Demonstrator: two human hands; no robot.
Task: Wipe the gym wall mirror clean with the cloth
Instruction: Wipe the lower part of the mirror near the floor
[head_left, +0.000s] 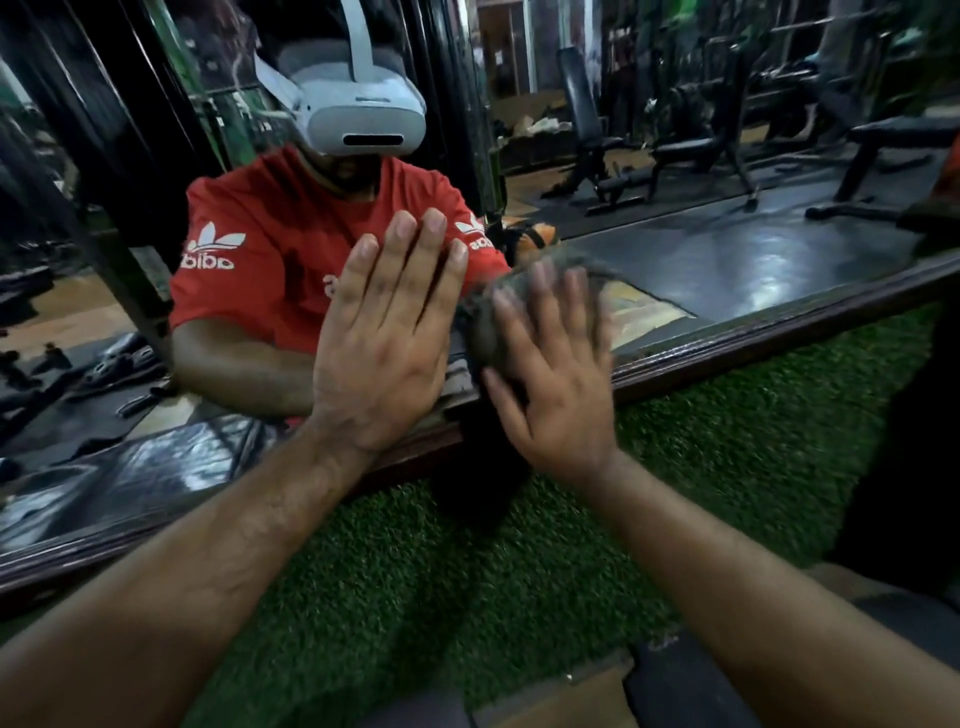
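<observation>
Head view places the wall mirror (727, 249) directly ahead, its dark wooden frame (753, 338) running along the lower edge just above the green artificial turf (571, 545). The dark grey cloth (483, 322) lies against the glass near the frame's lower edge, close to a vertical joint in the mirror, with part of it hanging below the frame over the turf.

Risks noted. The hanging portion of the cloth appears likely to drag across the frame or turf and carry grit back onto the glass. The bare left palm on the glass could well leave prints that need a second pass. The right hand is blurred, suggesting a quick stroke; a fast stroke with loose cloth could let it slip from under the fingers.

Hands. The left hand (384, 343) is flat with fingers straight and together, pressed against the glass just left of the cloth, holding nothing. The right hand (556, 374) is spread, fingers extended, pressing the cloth to the mirror rather than gripping it; blur prevents finer detail.

Reflected in the mirror beyond the cloth are weight benches (649, 156) and rubber flooring.
</observation>
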